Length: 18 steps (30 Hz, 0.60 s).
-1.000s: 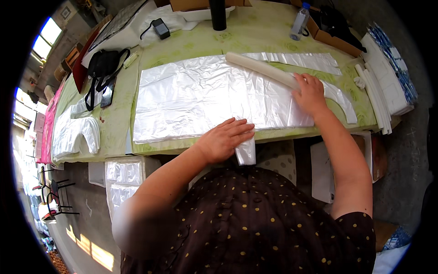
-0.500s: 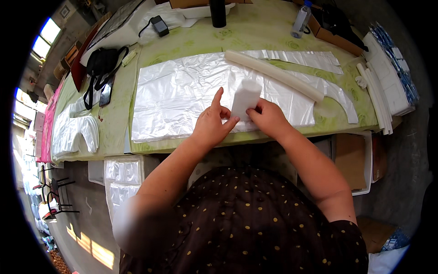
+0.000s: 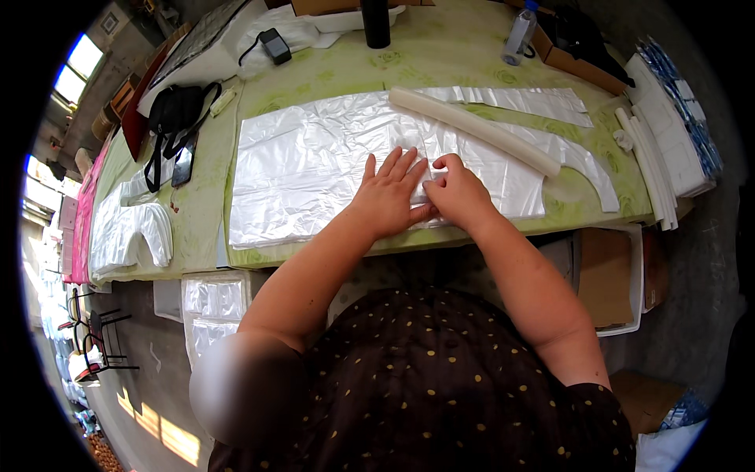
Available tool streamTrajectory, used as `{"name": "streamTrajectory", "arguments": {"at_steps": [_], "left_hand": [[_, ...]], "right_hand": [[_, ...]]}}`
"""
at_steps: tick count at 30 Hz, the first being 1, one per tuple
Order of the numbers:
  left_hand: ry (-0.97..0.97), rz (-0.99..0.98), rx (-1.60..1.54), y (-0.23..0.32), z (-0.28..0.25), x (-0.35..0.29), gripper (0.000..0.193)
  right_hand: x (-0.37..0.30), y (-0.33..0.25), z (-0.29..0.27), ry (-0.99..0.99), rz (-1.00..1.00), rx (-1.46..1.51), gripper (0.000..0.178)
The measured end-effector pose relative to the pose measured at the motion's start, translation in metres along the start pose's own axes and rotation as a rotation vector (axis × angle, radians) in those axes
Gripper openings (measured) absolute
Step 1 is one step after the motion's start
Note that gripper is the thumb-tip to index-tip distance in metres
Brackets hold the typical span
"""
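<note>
My left hand (image 3: 391,193) lies flat with its fingers stretched out, pressing on a folded white plastic packet (image 3: 433,175). Most of that packet is hidden under the two hands. At its right edge my right hand (image 3: 461,194) is closed, the thumb and bent fingers gripping the packet's side. Beneath both hands a stack of large clear-white plastic sheets (image 3: 307,169) is spread over the table. Just beyond the right hand, a long pale roll (image 3: 476,130) rests slantwise on the sheets.
Cut plastic strips (image 3: 586,161) lie to the right on the green patterned tablecloth (image 3: 448,47). A black bag (image 3: 174,110) and folded plastic (image 3: 130,228) are at left. Toward the back stand a dark cylinder (image 3: 376,23) and a water bottle (image 3: 519,35). Thin rolls (image 3: 649,169) line the right edge.
The white packet was tilted up between both hands; now it is lower, against the sheets. My left hand has gone from pinching with a raised forefinger to lying flat over it.
</note>
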<state>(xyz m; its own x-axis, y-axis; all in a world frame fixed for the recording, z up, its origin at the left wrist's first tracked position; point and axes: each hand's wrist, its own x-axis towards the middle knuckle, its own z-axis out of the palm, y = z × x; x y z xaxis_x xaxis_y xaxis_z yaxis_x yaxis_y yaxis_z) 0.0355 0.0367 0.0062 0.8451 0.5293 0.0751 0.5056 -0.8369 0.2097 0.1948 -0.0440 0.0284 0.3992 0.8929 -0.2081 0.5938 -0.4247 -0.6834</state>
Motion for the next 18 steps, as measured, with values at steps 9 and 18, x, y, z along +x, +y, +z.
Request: {"name": "streamTrajectory", "arguments": {"at_steps": [9, 18], "left_hand": [[0.043, 0.103, -0.090, 0.015, -0.003, -0.052, 0.090], [0.272, 0.098, -0.312, 0.013, 0.003, -0.077, 0.064]], "right_hand": [[-0.061, 0.031, 0.003, -0.063, -0.257, 0.244, 0.022], [-0.070, 0.038, -0.006, 0.133, -0.849, -0.032, 0.036]]}}
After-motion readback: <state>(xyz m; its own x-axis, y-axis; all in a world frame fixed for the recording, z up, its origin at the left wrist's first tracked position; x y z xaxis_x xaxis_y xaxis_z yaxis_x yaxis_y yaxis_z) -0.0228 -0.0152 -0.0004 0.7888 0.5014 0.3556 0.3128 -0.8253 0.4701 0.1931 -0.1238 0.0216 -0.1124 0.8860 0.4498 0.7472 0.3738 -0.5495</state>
